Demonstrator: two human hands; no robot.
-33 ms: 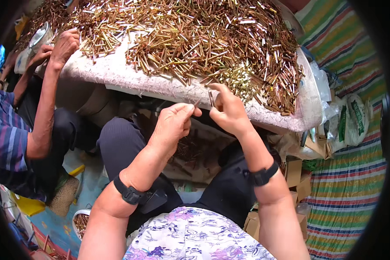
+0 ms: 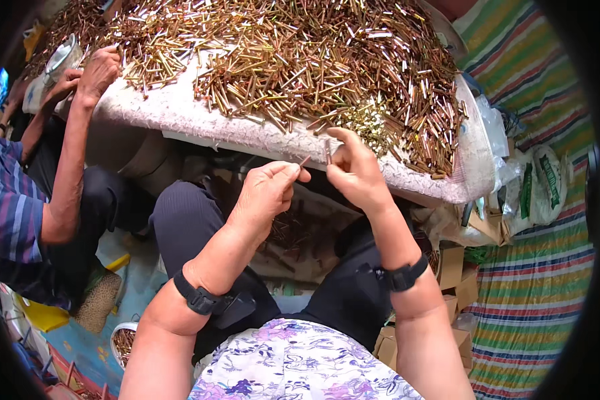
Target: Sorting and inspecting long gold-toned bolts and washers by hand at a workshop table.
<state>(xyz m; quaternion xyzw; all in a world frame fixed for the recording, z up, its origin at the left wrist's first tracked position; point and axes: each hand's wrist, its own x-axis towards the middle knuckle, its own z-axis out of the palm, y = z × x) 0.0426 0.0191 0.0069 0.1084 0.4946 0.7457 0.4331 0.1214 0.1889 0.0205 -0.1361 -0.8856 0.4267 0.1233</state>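
Over my lap, my left hand (image 2: 268,190) pinches a thin reddish-brown stick (image 2: 305,161) between thumb and forefinger, its tip pointing up and right. Across a small gap, my right hand (image 2: 359,175) holds a short, slim metallic tube (image 2: 327,149) nearly upright between thumb and curled forefinger. Just beyond both hands is the pale, fabric-covered edge of a worktop (image 2: 247,137). Heaped on it is a wide pile of short brass-coloured tubes (image 2: 293,73). Small pale yellowish pieces (image 2: 370,123) lie in a patch beyond my right hand.
At the left sits another person in a striped shirt (image 2: 10,200), a hand (image 2: 100,75) at the pile's edge near a metal container (image 2: 63,59). A tub of tubes (image 2: 123,343) stands low left. Cardboard boxes (image 2: 450,267), sacks (image 2: 547,183) and striped sheeting (image 2: 533,300) are on the right.
Both hands stay nearly in place. The tube in my right hand has shifted slightly right and catches more light. The stick in my left hand has tilted slightly.
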